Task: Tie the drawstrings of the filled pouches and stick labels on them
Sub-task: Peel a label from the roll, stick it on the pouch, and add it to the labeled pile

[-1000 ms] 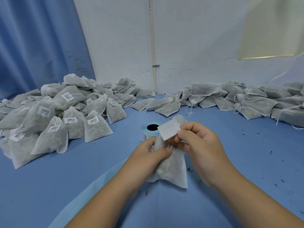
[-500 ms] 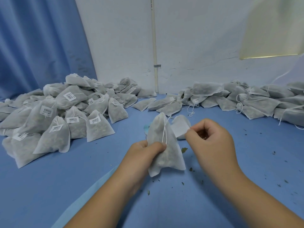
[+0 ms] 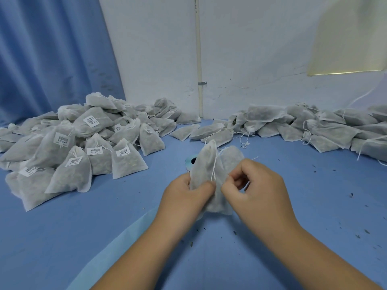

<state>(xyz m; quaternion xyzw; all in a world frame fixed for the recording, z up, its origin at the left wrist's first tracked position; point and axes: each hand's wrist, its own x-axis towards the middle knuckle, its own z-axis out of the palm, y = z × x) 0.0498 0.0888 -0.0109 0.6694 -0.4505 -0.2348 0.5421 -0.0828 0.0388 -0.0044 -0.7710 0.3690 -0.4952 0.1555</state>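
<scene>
Soft, even, cool light everywhere, shadows faint on the blue table [image 3: 62,237]. Pale panel [image 3: 345,34] glows top right, bright along its lower edge. Wide-angle bend bows the curtain [image 3: 52,59] and pipe [image 3: 198,59]; corners soft

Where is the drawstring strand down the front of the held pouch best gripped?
Probably pinch the drawstring strand midway, where it lies loose on the pouch above the thumb of the left hand. Bring the fingers of the right hand in from the right: the left hand covers the other side.

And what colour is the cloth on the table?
Blue. The table cloth shows plainly in the head view.
</scene>
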